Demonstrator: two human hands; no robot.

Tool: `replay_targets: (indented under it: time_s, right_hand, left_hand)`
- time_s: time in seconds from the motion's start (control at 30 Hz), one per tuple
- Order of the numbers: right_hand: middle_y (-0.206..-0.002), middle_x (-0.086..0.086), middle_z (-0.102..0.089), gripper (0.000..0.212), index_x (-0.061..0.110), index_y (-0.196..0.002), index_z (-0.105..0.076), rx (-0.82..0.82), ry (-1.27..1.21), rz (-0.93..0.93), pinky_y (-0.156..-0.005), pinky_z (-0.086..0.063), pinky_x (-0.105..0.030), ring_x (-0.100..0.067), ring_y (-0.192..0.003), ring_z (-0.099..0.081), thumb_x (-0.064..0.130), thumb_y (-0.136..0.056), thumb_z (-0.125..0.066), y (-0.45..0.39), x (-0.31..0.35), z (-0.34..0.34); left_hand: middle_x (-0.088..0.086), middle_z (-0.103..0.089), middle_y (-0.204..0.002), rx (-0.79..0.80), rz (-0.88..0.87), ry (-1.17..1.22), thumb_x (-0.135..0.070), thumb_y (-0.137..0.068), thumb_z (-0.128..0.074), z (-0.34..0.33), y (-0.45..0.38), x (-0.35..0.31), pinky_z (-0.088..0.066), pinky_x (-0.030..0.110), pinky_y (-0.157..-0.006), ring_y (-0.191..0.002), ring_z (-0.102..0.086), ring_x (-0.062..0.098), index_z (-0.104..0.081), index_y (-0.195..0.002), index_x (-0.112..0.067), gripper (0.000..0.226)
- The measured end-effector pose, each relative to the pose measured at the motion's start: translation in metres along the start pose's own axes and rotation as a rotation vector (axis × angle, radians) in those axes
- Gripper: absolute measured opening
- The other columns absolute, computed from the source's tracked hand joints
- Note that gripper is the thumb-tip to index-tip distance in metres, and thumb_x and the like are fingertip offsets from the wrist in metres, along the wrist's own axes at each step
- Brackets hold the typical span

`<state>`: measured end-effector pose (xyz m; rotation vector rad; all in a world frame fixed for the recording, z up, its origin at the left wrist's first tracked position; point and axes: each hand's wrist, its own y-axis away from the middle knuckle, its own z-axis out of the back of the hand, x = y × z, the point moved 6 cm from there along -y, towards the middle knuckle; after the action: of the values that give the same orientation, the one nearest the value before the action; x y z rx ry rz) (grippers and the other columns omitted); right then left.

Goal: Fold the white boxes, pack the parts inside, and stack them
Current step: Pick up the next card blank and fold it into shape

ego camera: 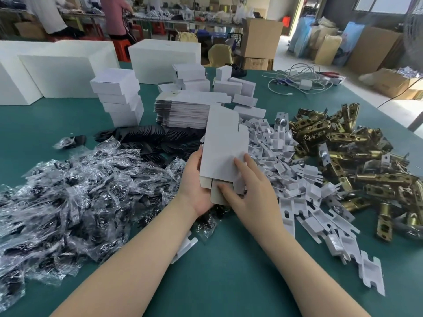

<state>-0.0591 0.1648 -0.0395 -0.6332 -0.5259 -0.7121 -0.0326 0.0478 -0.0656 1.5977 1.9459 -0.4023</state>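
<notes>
A: Why is the flat white cardboard box blank (223, 145) held up over the middle of the green tabletop (217, 271) rather than laid down?

B: It is being supported from beneath by the left hand (194, 186), whose palm cradles the lower end with the fingers curled up its left side, so the brown-backed bottom flaps (217, 193) hang free to be worked. The right hand (249, 186) is laid on it with fingers fairly straight, fingertips pressed to the panel and thumb against a flap; a fold is judged to be starting.

A: And the supplies?

B: Everything is kept within reach. The stack of unfolded white blanks (183, 110) is placed just behind the held one, and the column of finished white boxes (121, 99) stands toward the far left (stacking is evidently done there). Parts are sorted by kind: clear plastic bags of black pieces (68, 191) are heaped along the left edge, white plastic plates (297, 179) are piled right of centre, and brass-coloured metal latches (354, 156) are massed by the right edge.

A: Has anything been packed into this box?

B: Nothing, as far as can be judged; it is not yet formed.
</notes>
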Motion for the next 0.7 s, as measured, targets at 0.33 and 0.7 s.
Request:
replay_targets:
  time_s: [0.33,0.7]
  right_hand:
    - [-0.154,0.0,-0.04,0.055,0.021,-0.142,-0.051,-0.192,-0.171,-0.065,-0.112,-0.035,-0.032,-0.01,-0.14,-0.035,0.029,-0.091,-0.07,-0.006,-0.009,0.02]
    - [-0.152,-0.009,-0.043,0.046,0.015,-0.143,-0.051,-0.168,0.004,-0.035,-0.108,-0.033,-0.029,-0.022,-0.141,-0.04,0.032,-0.1,-0.057,-0.011,-0.008,0.016]
  left_hand:
    - [0.012,-0.071,-0.114,0.017,-0.073,-0.182,-0.014,-0.083,-0.059,-0.006,0.006,0.0,-0.06,0.037,-0.075,-0.096,-0.071,0.026,-0.061,-0.127,-0.013,0.044]
    - [-0.001,-0.076,-0.102,-0.092,-0.195,-0.345,-0.005,-0.1,-0.05,-0.01,0.003,0.005,-0.059,0.03,-0.063,-0.084,-0.073,0.014,-0.065,-0.115,-0.029,0.032]
